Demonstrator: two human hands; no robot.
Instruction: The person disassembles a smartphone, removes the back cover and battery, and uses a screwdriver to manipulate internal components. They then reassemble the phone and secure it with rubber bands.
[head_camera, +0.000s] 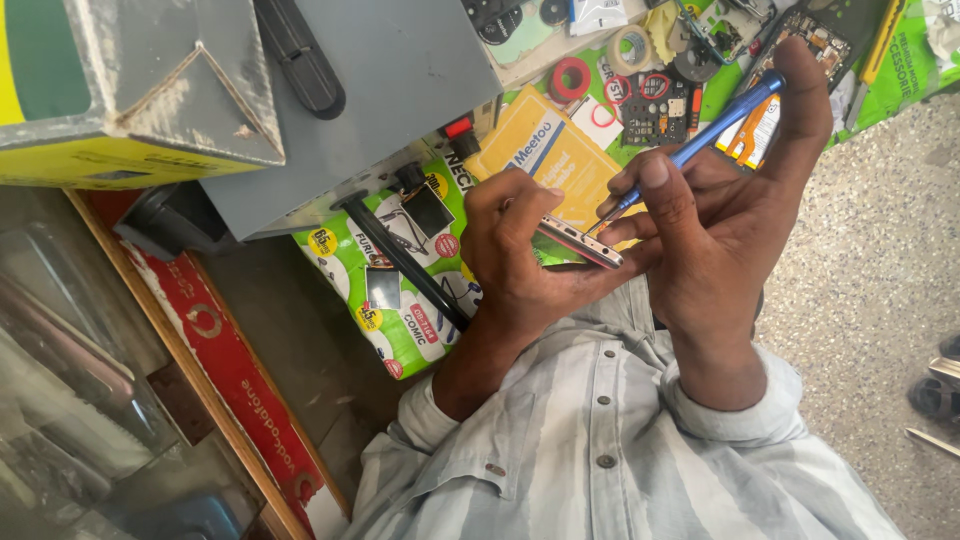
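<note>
Below, left hand (515, 265) fingers gripping phone (580, 243), right hand (715, 235) pinching blue tool (700, 140), yellow packet (550, 150) behind.

Speckled stone floor (870, 250); grey metal cabinet (400, 90); daylight.

Left hand (520, 262) curls closed at nine o'clock, right hand (720, 215) pinched at three o'clock, forearms converging from six o'clock.
</note>
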